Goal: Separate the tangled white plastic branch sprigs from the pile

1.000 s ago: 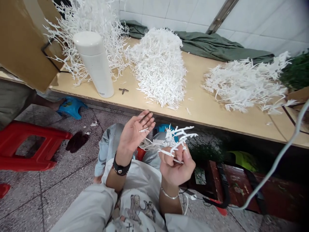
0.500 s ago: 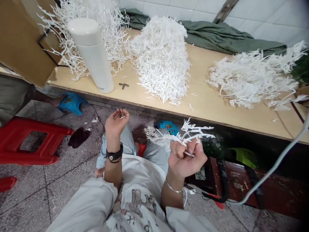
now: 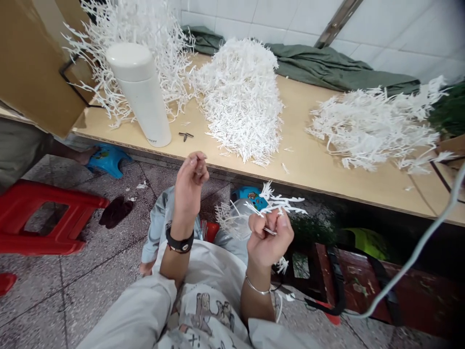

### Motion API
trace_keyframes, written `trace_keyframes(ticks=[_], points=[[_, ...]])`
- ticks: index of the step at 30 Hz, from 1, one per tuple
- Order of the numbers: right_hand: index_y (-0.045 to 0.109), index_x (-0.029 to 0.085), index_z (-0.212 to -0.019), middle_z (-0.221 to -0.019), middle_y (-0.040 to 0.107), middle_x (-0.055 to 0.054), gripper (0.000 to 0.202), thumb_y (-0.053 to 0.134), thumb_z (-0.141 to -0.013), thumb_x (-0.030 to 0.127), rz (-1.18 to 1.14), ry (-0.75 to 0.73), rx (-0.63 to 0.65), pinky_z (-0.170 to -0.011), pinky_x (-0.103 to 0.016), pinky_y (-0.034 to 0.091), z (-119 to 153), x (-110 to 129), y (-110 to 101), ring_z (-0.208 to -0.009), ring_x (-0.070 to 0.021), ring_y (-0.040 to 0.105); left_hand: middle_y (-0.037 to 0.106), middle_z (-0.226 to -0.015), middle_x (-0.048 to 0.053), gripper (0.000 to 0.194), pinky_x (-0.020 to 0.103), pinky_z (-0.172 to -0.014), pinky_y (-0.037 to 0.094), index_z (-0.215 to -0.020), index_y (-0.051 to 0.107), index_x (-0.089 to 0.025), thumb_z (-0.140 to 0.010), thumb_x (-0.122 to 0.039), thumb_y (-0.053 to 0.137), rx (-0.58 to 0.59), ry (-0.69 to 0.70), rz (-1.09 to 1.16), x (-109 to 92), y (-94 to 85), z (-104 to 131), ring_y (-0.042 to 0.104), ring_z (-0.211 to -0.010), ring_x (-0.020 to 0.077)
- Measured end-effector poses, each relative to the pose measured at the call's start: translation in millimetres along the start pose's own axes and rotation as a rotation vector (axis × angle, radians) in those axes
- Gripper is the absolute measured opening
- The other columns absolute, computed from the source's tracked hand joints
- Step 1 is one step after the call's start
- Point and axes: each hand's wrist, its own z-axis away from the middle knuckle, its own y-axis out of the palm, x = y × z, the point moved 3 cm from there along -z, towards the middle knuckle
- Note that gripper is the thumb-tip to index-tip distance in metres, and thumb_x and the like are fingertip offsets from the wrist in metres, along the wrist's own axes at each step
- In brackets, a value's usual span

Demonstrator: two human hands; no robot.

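Right grip (image 3: 269,242) pinches sprigs (image 3: 267,190); bottle (image 3: 143,99) overlaps 1 pile (image 3: 169,53).

A white top (image 3: 218,261) bears a front print (image 3: 214,310) of greyish-brown, animal-like figures outlined in dark lines, with small dark marks below. Its sleeves (image 3: 123,310) are wide, pale and creased, ending short of the wrists. A black wristband (image 3: 177,243) with a small round badge (image 3: 185,246) sits on the left, a thin silver bangle (image 3: 256,290) on the right; the trousers (image 3: 160,218) are light blue
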Motion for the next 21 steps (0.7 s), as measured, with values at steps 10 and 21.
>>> trace_keyframes(ticks=[10, 21], points=[[0.031, 0.019, -0.056, -0.051, 0.021, 0.009, 0.037, 0.046, -0.088, 0.031, 0.096, -0.031, 0.018, -0.04, -0.018, 0.02, -3.5, 2.6, -5.8, -0.038, -0.0029, 0.018, 0.028, -0.155, -0.002, 0.04, 0.038, -0.116, -0.006, -0.117, 0.063, -0.028, -0.079, -0.018, 0.063, 0.389, 0.342, -0.846, 24.2, 37.7, -49.2, -0.007, -0.147, 0.0165], [0.046, 0.018, -0.065, -0.055, 0.038, 0.005, 0.031, 0.044, -0.093, 0.032, 0.456, -0.085, 0.236, -0.046, -0.022, 0.025, 4.5, -10.4, -2.2, -0.049, -0.0065, 0.031, 0.063, -0.126, 0.011, 0.062, 0.031, -0.103, 0.037, -0.124, 0.061, -0.022, -0.064, -0.016, 0.079, 0.7, -0.29, -0.5, 31.0, 16.7, 17.6, 0.055, -0.12, 0.0236]])
